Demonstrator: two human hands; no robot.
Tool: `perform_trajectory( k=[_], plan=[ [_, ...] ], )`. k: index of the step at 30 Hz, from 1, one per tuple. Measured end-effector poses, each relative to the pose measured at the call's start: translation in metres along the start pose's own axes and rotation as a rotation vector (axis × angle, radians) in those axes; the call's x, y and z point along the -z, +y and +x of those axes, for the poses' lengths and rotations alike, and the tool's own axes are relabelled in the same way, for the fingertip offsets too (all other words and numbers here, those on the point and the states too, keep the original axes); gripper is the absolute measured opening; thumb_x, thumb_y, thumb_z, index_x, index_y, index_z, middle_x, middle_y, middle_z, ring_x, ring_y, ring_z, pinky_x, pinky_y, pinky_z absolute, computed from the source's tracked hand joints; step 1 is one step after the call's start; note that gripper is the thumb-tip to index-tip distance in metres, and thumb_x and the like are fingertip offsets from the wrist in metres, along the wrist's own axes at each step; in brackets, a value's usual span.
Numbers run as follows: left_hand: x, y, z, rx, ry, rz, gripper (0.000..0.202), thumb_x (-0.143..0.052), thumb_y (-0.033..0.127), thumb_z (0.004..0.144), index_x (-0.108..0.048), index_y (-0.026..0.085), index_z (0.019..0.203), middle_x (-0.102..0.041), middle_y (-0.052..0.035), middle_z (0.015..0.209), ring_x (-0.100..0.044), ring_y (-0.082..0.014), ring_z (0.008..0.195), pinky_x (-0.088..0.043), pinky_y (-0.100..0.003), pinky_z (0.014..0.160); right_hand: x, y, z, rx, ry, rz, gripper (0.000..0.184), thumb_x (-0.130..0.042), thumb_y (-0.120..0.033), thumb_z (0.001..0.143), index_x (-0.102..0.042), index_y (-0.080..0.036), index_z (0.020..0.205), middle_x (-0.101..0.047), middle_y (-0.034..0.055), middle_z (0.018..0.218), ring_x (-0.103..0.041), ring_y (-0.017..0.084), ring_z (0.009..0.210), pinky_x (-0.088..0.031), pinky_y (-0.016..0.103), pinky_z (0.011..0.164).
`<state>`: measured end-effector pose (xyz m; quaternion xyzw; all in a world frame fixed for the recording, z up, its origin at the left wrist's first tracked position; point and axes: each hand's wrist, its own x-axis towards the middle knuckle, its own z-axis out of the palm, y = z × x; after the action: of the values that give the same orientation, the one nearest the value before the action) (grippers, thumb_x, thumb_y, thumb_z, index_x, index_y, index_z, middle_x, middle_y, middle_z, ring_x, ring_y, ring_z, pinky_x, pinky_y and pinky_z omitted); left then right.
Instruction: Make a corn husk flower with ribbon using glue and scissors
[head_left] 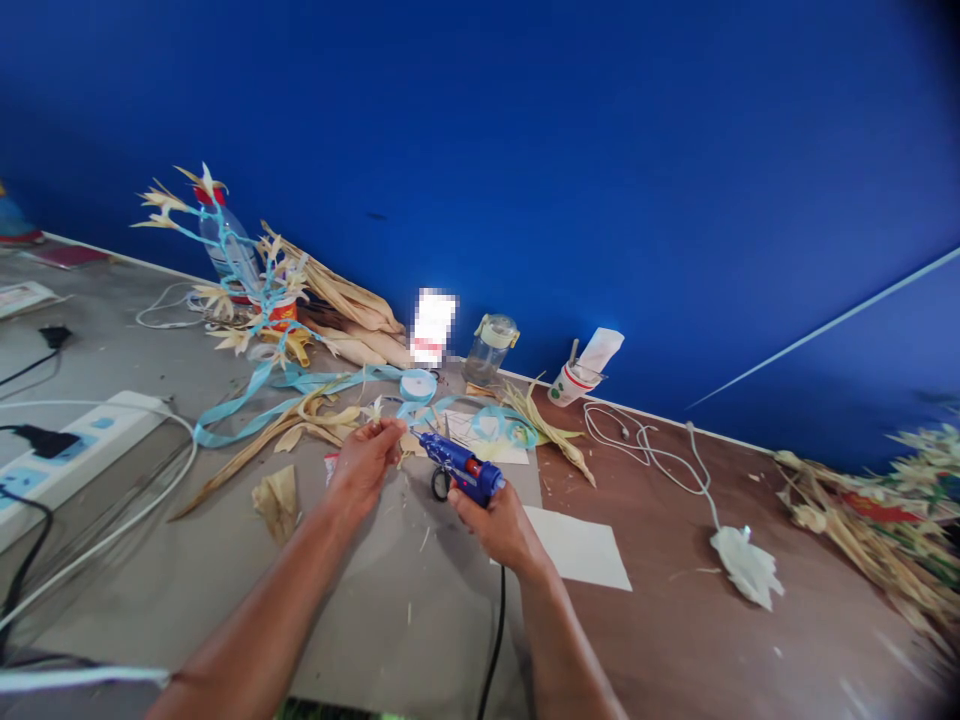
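My right hand [506, 525] is wrapped around a blue hot glue gun [463, 468], its nozzle pointing left and away from me. A black cord runs down from the gun toward the near edge. Close to the nozzle, my left hand [369, 458] is closed in a pinch; whatever lies between its fingertips is too small to make out. Just beyond those fingers shows a small pale husk flower [373, 409]. Light blue ribbon [251, 400] and dried corn husks [319, 415] lie around the left hand. One folded husk piece [276, 503] rests left of my wrist.
Husk flowers on blue stems [262, 300] stand at the back left by a plastic bottle [229, 240]. A lit screen [433, 325], glass jar [491, 348] and paper cup [574, 382] line the blue wall. White paper [581, 548] lies right, a power strip [82, 450] left.
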<state>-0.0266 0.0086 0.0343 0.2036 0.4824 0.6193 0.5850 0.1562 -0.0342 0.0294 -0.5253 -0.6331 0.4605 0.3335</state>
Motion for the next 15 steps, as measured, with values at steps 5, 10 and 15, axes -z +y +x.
perform_trajectory(
  k=[5, 10, 15],
  plan=[
    [0.0007, -0.0002, 0.0, 0.014, 0.016, 0.002, 0.035, -0.085, 0.032, 0.043, -0.062, 0.014, 0.062, -0.048, 0.0082, 0.047, -0.039, -0.0034, 0.041, -0.033, -0.018, 0.043, 0.0009, -0.0045, -0.0012, 0.003, 0.009, -0.038, 0.026, -0.059, -0.038, 0.081, -0.062, -0.015, 0.09, -0.058, 0.0014, 0.072, -0.049, 0.012, 0.062, -0.04, 0.023, 0.054],
    [0.0001, 0.0029, -0.0017, 0.038, 0.028, 0.0, 0.034, -0.085, 0.031, 0.043, -0.061, 0.014, 0.061, -0.048, 0.0084, 0.047, -0.04, -0.0031, 0.042, -0.033, -0.018, 0.044, 0.0002, -0.0033, -0.001, -0.017, -0.001, -0.049, 0.025, -0.058, -0.039, 0.081, -0.063, -0.015, 0.087, -0.056, 0.0004, 0.069, -0.047, 0.011, 0.058, -0.039, 0.023, 0.053],
    [0.0001, 0.0054, -0.0034, 0.068, 0.034, -0.012, 0.035, -0.085, 0.031, 0.044, -0.062, 0.014, 0.063, -0.048, 0.0085, 0.049, -0.04, -0.0031, 0.043, -0.034, -0.017, 0.045, 0.0, 0.0004, -0.0006, -0.018, 0.006, -0.045, 0.026, -0.059, -0.039, 0.08, -0.063, -0.014, 0.087, -0.056, 0.0, 0.067, -0.045, 0.011, 0.057, -0.038, 0.023, 0.052]
  ],
)
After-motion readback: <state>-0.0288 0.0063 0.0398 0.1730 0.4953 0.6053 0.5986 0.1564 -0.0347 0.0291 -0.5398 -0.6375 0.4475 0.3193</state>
